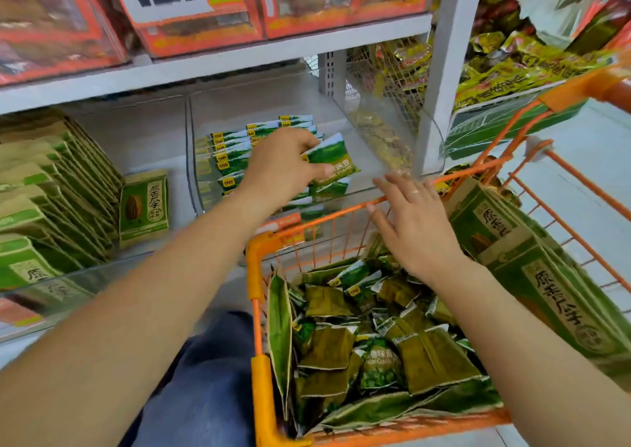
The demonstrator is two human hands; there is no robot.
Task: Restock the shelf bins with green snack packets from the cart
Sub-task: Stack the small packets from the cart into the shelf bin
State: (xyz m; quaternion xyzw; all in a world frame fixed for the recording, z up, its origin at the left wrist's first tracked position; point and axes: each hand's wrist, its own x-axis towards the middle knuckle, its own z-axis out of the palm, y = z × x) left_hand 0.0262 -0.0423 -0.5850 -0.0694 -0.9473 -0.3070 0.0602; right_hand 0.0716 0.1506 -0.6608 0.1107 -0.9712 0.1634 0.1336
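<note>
My left hand (pixel 283 165) pinches a green snack packet (pixel 333 161) over the clear shelf bin (pixel 348 195), beside the packets already lined up there. My right hand (pixel 415 223) hovers with fingers spread over the orange cart (pixel 254 276), where more green packets (pixel 382 340) lie heaped.

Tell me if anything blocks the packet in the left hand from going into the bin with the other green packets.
Nothing visible blocks it. The left hand holds the packet right over the bin, above the rows of packets already there. The right hand is apart, open over the cart.
</note>
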